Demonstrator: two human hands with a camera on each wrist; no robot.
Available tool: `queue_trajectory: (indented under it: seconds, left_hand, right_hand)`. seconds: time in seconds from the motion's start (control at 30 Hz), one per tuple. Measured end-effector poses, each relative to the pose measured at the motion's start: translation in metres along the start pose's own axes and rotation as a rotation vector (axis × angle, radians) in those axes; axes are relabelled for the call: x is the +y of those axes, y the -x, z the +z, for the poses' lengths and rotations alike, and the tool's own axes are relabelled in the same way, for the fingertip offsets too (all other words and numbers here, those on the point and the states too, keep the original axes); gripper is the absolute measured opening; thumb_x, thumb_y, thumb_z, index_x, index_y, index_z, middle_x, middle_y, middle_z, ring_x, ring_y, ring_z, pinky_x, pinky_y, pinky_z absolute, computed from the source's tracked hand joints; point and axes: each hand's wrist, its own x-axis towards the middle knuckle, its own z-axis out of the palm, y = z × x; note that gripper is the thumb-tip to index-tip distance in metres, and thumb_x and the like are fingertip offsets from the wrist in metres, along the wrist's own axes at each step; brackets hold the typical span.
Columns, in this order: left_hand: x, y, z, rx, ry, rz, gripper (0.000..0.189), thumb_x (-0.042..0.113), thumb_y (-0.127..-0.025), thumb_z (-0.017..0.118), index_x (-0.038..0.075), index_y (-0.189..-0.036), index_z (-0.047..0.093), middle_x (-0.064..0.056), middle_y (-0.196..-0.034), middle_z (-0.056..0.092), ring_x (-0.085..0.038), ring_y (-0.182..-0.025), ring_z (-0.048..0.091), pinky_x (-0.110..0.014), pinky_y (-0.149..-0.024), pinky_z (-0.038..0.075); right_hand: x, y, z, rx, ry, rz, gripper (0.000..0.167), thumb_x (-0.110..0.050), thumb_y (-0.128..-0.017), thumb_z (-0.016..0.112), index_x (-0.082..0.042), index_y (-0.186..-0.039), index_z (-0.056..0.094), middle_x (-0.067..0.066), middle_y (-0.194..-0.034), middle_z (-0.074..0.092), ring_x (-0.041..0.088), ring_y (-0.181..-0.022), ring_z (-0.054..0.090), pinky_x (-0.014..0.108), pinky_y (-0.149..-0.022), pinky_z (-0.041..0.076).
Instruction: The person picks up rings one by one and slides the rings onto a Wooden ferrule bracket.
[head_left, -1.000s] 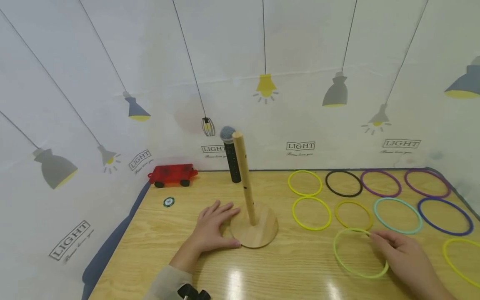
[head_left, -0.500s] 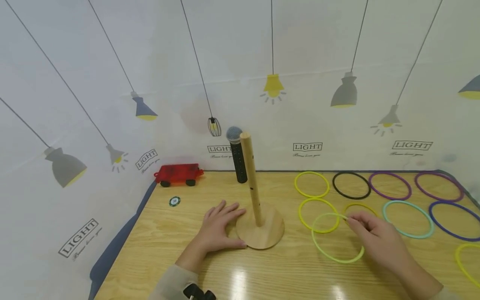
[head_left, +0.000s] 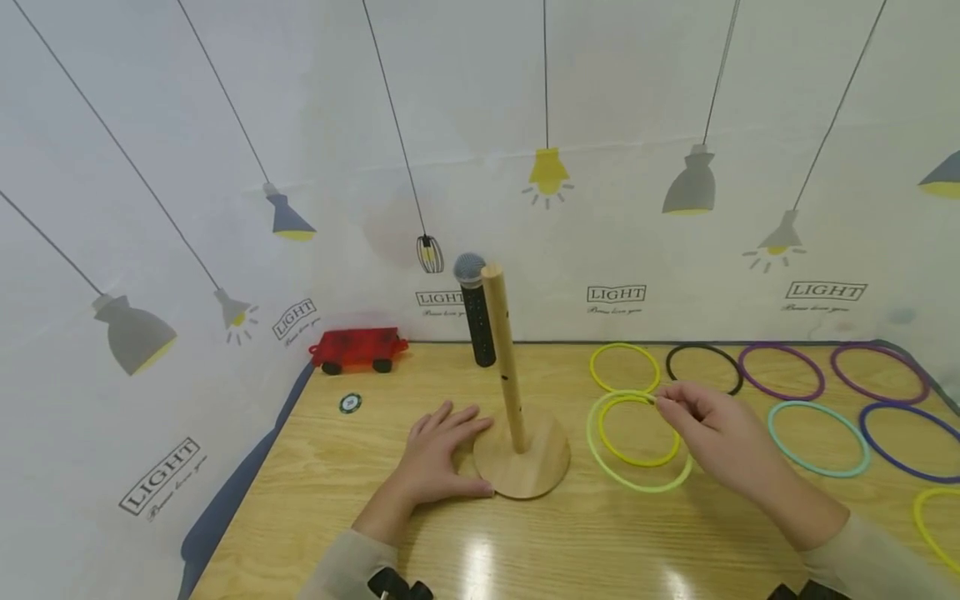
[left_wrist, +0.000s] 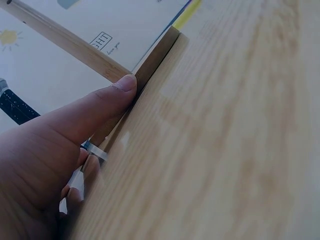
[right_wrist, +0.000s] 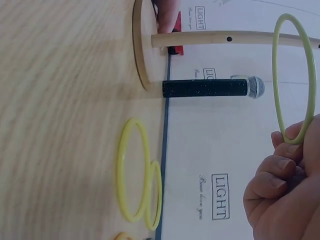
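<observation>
In the head view my right hand [head_left: 720, 437] pinches a yellow-green ring [head_left: 651, 489] between thumb and fingers. The right wrist view has that ring raised off the table, level with the upper part of a wooden post [head_left: 504, 358]. The post rises upright from a round wooden base [head_left: 525, 472]. Left of the base, my left hand [head_left: 435, 464] lies on the table with spread fingers. Its thumb [left_wrist: 112, 97] touches the base's edge in the left wrist view. From the head, the held ring overlaps a yellow ring [head_left: 637, 464] on the table.
Behind the post stands a black microphone [head_left: 478, 325]. A red toy wagon [head_left: 358, 348] and a poker chip [head_left: 350, 403] are at back left. Several rings lie at right, including black [head_left: 703, 345], turquoise [head_left: 817, 475] and blue [head_left: 911, 479]. A printed cloth wall closes the back.
My right hand has carried the yellow-green ring up and leftward, away from the right-hand rings towards the post. The left hand stays at the base. The head view has shifted slightly.
</observation>
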Motion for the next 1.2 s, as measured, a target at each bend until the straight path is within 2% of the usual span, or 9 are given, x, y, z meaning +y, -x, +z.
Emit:
queue_trajectory:
  seconds: [0.2, 0.37, 0.5, 0.63, 0.77, 0.97, 1.2]
  left_hand:
    - [0.000, 0.001, 0.002, -0.010, 0.004, -0.002, 0.097, 0.070, -0.075, 0.087, 0.031, -0.159, 0.055, -0.002, -0.168, 0.042, -0.042, -0.160, 0.020, -0.068, -0.122, 0.014]
    - [0.002, 0.001, 0.000, -0.008, 0.011, -0.002, 0.097, 0.068, -0.075, 0.088, 0.030, -0.158, 0.055, -0.002, -0.168, 0.043, -0.042, -0.160, 0.020, -0.068, -0.121, 0.014]
    - [0.002, 0.000, 0.000, 0.000, 0.026, -0.002, 0.097, 0.066, -0.073, 0.090, 0.029, -0.157, 0.057, -0.003, -0.167, 0.044, -0.043, -0.159, 0.022, -0.069, -0.121, 0.014]
    - [0.002, -0.002, 0.002, -0.011, 0.014, 0.005, 0.098, 0.069, -0.074, 0.088, 0.031, -0.158, 0.055, -0.001, -0.168, 0.043, -0.041, -0.160, 0.021, -0.069, -0.121, 0.015]
    - [0.000, -0.002, 0.001, -0.007, -0.004, 0.003, 0.097, 0.070, -0.074, 0.088, 0.032, -0.158, 0.055, 0.000, -0.168, 0.043, -0.040, -0.160, 0.022, -0.068, -0.121, 0.016]
    - [-0.001, 0.000, -0.004, 0.010, -0.008, -0.006, 0.097, 0.066, -0.072, 0.091, 0.031, -0.157, 0.057, -0.001, -0.167, 0.045, -0.041, -0.159, 0.023, -0.067, -0.120, 0.017]
    - [-0.001, -0.001, 0.000, 0.005, -0.013, 0.003, 0.097, 0.068, -0.072, 0.090, 0.032, -0.156, 0.057, -0.001, -0.166, 0.045, -0.042, -0.159, 0.024, -0.068, -0.120, 0.018]
  right_hand:
    - [-0.018, -0.016, 0.004, -0.016, -0.008, -0.040, 0.018, -0.024, -0.111, 0.060, -0.013, -0.113, 0.074, -0.003, -0.072, 0.053, 0.011, -0.054, 0.042, 0.030, -0.050, 0.038]
    - [-0.039, -0.033, 0.004, -0.040, -0.078, -0.075, 0.020, -0.022, -0.112, 0.058, -0.009, -0.114, 0.072, 0.000, -0.075, 0.054, 0.013, -0.057, 0.042, 0.031, -0.053, 0.040]
    - [-0.056, -0.047, 0.001, -0.017, -0.111, -0.146, 0.017, -0.018, -0.111, 0.059, -0.008, -0.111, 0.074, -0.001, -0.069, 0.050, 0.014, -0.052, 0.042, 0.030, -0.051, 0.039]
    - [-0.072, -0.058, -0.011, 0.025, -0.096, -0.203, 0.019, -0.016, -0.111, 0.059, -0.007, -0.116, 0.075, -0.001, -0.064, 0.049, 0.014, -0.047, 0.038, 0.030, -0.046, 0.036]
    - [-0.090, -0.071, -0.024, 0.052, -0.074, -0.223, 0.023, -0.018, -0.111, 0.059, -0.005, -0.119, 0.075, 0.001, -0.068, 0.053, 0.015, -0.049, 0.038, 0.029, -0.048, 0.035]
    - [-0.119, -0.093, -0.033, 0.079, -0.057, -0.244, 0.025, -0.023, -0.111, 0.059, -0.007, -0.117, 0.076, 0.003, -0.080, 0.064, 0.017, -0.062, 0.048, 0.025, -0.061, 0.041]
    - [-0.142, -0.109, -0.036, 0.077, -0.080, -0.260, 0.024, -0.022, -0.111, 0.059, -0.007, -0.117, 0.076, 0.004, -0.080, 0.063, 0.018, -0.062, 0.047, 0.026, -0.062, 0.041]
